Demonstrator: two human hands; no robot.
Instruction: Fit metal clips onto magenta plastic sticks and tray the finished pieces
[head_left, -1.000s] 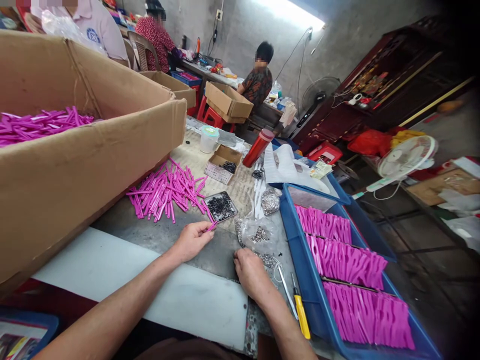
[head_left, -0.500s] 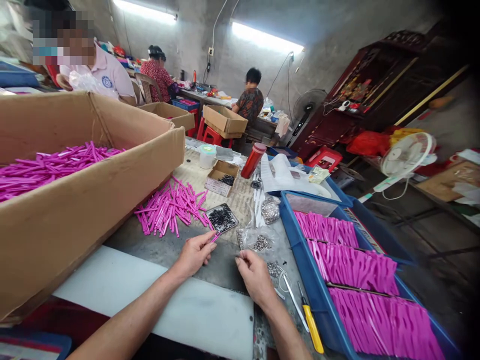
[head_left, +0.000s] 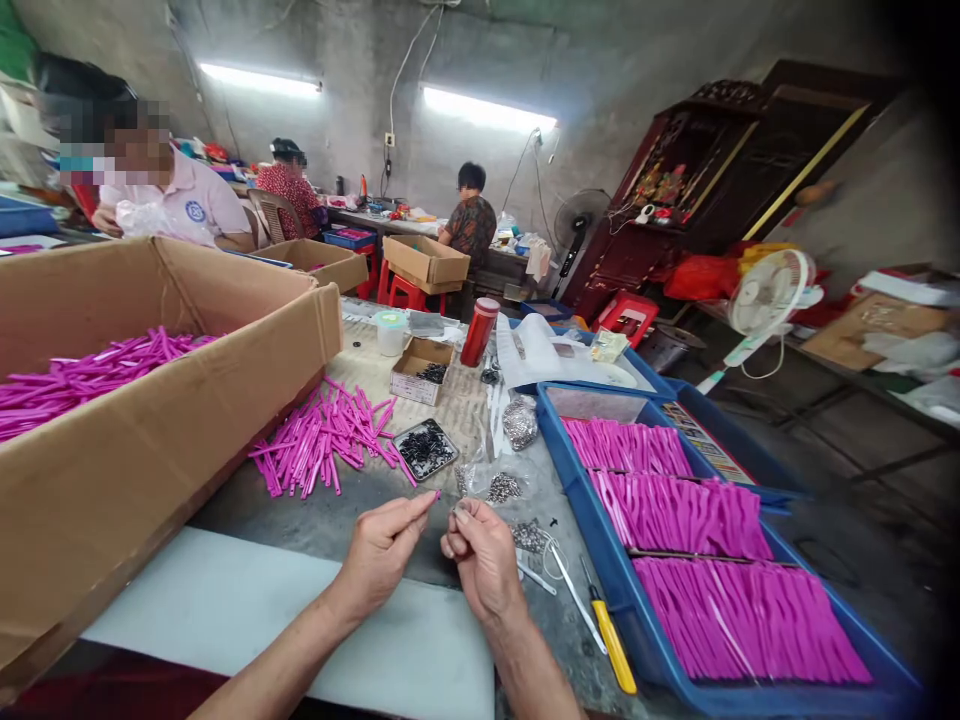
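My left hand [head_left: 382, 548] is raised above the table, pinching a thin pink plastic stick whose tip [head_left: 436, 494] pokes out past the fingers. My right hand [head_left: 480, 555] is close beside it, fingers closed on a tiny metal piece [head_left: 455, 508], nearly touching the stick's tip. A loose pile of pink sticks [head_left: 322, 440] lies just beyond. A small tray of black parts [head_left: 425, 449] and clear bags of metal bits [head_left: 501, 487] sit behind the hands.
A big cardboard box [head_left: 150, 440] of pink sticks fills the left. A blue tray [head_left: 600, 520] with rows of pink pieces is on the right, a yellow-handled screwdriver [head_left: 611, 635] beside it. Other people sit at the back. A white fan [head_left: 765, 300] stands right.
Both hands rose off the table and came together; the right hand left the bags holding a small metal piece. The camera tilted upward.
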